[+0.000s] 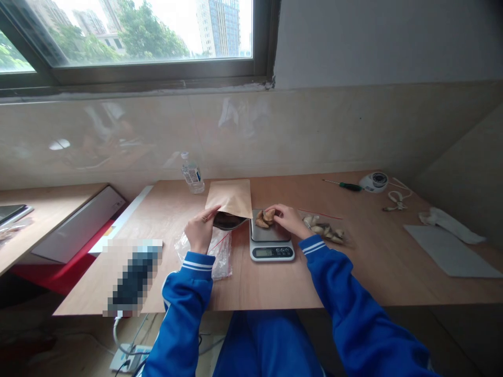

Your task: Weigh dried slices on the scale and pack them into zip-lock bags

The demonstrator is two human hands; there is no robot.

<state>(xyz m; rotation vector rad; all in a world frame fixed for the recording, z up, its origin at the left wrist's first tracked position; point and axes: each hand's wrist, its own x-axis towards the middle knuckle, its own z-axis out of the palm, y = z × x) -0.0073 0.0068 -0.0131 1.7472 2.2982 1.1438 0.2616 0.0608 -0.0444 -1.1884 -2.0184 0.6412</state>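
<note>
Wooden table (353, 283): flat, pale brown, grain smooth. All positions below referenced to the digital scale (271, 240), a small metal-topped unit with a dark display strip facing the person.

Kraft paper bag (231, 198): matte tan, flat rectangular, lay just left of the scale with its mouth open toward the person. Left hand (201, 230) pinched the lower lip of the bag, fingers curled closed on the paper edge. Dark contents showed in the opening; could not identify them.

Clear plastic bag (220, 255): crinkled, glossy, red seal strip, lay left of the scale under the left wrist.

Second clear bag (325, 228): just right of the scale, held several pale lumpy pieces.

Right hand (290, 219): over the right edge of the scale platform, fingers bent, tips touching the brown pieces (265, 217). About 3 irregular, dried-looking lumps sat on the platform. Whether the fingers gripped 1 of them could not be told.

Plastic water bottle (192, 174): behind and left of the scale, leaning.

Screwdriver (343, 184): green handle, far right behind the scale.
</note>
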